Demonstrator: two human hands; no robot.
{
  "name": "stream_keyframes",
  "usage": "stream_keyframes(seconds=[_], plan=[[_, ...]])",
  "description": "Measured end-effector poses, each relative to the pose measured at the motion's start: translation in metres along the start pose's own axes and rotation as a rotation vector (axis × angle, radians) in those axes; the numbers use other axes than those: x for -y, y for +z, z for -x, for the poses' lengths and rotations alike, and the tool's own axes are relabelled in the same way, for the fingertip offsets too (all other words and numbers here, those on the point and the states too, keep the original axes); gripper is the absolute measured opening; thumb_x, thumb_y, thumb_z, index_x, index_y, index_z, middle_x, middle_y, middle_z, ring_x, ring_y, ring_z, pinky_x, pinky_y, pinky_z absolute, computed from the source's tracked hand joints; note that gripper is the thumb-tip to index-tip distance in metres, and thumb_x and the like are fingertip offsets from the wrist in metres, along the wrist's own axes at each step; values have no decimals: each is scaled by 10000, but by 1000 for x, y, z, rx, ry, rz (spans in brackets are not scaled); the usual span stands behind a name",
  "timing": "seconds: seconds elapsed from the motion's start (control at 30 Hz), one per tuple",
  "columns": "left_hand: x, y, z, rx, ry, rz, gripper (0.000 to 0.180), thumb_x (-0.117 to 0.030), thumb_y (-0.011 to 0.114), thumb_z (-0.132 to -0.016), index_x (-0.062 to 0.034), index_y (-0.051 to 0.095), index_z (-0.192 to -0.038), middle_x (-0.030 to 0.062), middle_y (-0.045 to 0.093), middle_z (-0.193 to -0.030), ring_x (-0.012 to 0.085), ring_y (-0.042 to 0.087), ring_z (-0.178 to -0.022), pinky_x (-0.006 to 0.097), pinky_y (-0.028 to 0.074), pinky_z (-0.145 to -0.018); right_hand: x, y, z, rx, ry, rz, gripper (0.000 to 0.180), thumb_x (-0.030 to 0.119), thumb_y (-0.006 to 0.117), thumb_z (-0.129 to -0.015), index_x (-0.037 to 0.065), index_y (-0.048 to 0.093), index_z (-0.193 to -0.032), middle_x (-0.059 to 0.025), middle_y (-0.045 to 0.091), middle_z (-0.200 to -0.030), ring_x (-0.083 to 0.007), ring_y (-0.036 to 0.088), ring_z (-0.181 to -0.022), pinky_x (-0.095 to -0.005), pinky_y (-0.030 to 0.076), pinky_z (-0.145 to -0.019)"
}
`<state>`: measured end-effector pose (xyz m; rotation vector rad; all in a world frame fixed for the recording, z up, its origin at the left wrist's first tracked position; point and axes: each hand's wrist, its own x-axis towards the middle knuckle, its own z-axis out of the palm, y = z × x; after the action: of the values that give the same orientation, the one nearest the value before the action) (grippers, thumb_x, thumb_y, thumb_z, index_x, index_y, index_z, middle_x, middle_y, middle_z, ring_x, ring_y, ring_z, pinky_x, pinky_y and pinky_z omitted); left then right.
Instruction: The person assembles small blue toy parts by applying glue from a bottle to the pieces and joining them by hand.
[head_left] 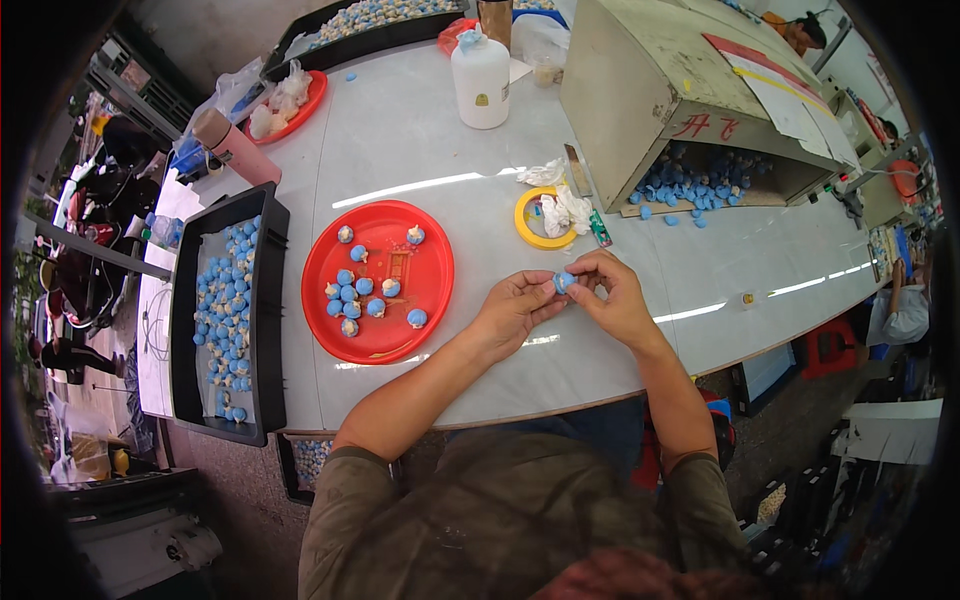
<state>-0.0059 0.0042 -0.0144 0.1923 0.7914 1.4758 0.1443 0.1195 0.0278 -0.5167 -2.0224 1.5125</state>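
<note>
The person's left hand [520, 310] and right hand [615, 300] meet over the bench [470, 230], near its front edge, fingers curled and fingertips pinching 1 small blue ball [564, 282] between the 2 of them. To their left, a red plate [410, 345] carries more blue-and-cream balls [348, 293]; a black tray [272, 330] of them lines the bench's left edge. Beyond the hands lies a yellow tape roll [522, 220]; a white bottle [481, 85] stands toward the far edge.

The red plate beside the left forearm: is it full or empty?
Partly filled: on the red plate, blue pieces lie scattered with bare red between them.
</note>
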Motion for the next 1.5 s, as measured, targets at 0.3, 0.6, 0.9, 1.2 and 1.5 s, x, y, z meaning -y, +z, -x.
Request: stream_keyframes(seconds=[0.3,0.6,0.9,1.2,1.5], plan=[[-2,6,3,11,18,-42,186,-117,655,-904,-60,580,-1065,78,633,-1076,176,616,-1005,319,522,-911,16,-4,-2,50,-100,239,208,-22,697,-765,9,647,-964,-69,591,-898,-138,566,-723,-251,457,-637],[0,6,5,2,65,-76,181,-98,659,-898,-49,589,-1058,83,632,-1086,170,614,-1010,312,517,-919,17,-2,-1,54,-92,237,213,-26,699,-763,7,644,-966,-73,587,-905,-148,575,-736,-260,458,-635],[-2,4,7,-3,2,-82,211,-134,653,-909,-41,585,-1086,89,632,-1081,174,631,-965,306,535,-855,18,-3,0,80,51,165,204,56,720,-797,12,644,-980,-50,592,-901,-111,573,-751,-247,448,-618],[-17,20,13,-65,-178,-124,267,-279,551,-978,-26,564,-1061,110,658,-949,177,663,-857,267,551,-744,-8,16,3,-5,445,-176,240,224,714,-869,6,614,-870,2,579,-709,-48,514,-643,-203,425,-574],[-11,17,11,-171,-62,-241,172,-211,575,-965,-40,572,-981,96,666,-888,139,654,-723,235,545,-653,-1,26,2,-39,658,-469,346,373,628,-928,88,535,-755,18,509,-650,-43,414,-532,-198,305,-457]])
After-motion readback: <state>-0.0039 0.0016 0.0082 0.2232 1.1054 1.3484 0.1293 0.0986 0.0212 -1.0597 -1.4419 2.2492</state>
